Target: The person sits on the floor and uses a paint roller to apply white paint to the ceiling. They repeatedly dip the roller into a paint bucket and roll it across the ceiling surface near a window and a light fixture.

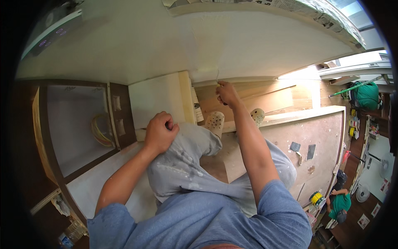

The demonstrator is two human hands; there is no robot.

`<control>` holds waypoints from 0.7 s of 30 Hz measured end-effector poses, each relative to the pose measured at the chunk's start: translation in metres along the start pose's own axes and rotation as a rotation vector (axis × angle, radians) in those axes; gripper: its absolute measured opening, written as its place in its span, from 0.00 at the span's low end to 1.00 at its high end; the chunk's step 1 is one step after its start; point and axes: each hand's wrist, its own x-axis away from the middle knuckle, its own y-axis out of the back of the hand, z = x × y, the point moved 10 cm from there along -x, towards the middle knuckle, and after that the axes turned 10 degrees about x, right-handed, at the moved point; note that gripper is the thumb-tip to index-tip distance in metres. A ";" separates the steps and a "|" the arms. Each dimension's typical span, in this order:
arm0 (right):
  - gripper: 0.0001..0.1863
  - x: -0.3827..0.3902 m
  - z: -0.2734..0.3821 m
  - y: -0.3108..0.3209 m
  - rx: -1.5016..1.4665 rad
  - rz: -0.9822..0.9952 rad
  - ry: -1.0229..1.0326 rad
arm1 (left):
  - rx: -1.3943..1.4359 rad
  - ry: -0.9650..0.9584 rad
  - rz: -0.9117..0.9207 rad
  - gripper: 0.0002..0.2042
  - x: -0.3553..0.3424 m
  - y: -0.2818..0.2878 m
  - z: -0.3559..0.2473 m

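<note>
My right hand (226,94) is closed around a slim hand tool, whose dark handle end shows below the fist. The tool's thin tip (217,75) points at the lower part of the pale wall (248,45); whether it touches cannot be made out. A smoother, yellowish patch (210,35) runs down the wall above that hand. Resting on my left knee, my left hand (161,132) has its fingers curled in. Something dark shows inside the curl, too small to name. White smears mark my grey trousers (182,162).
A pale box-like ledge (159,97) juts out left of my feet in perforated clogs (214,122). Farther left is a dark-framed recess (76,128) with coiled cable. Sandpaper-like pieces (310,152) lie on the board at right. A person in green (340,205) sits at lower right.
</note>
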 end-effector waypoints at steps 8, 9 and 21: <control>0.30 -0.124 -0.099 -0.040 0.061 0.003 -0.023 | 0.007 0.095 0.016 0.12 -0.008 0.000 0.004; 0.30 -0.132 -0.108 -0.043 0.078 -0.007 -0.037 | -0.003 0.095 0.022 0.12 -0.012 0.000 0.002; 0.31 -0.003 -0.010 -0.036 -0.025 -0.015 -0.009 | 0.014 0.064 -0.025 0.12 -0.003 -0.001 0.006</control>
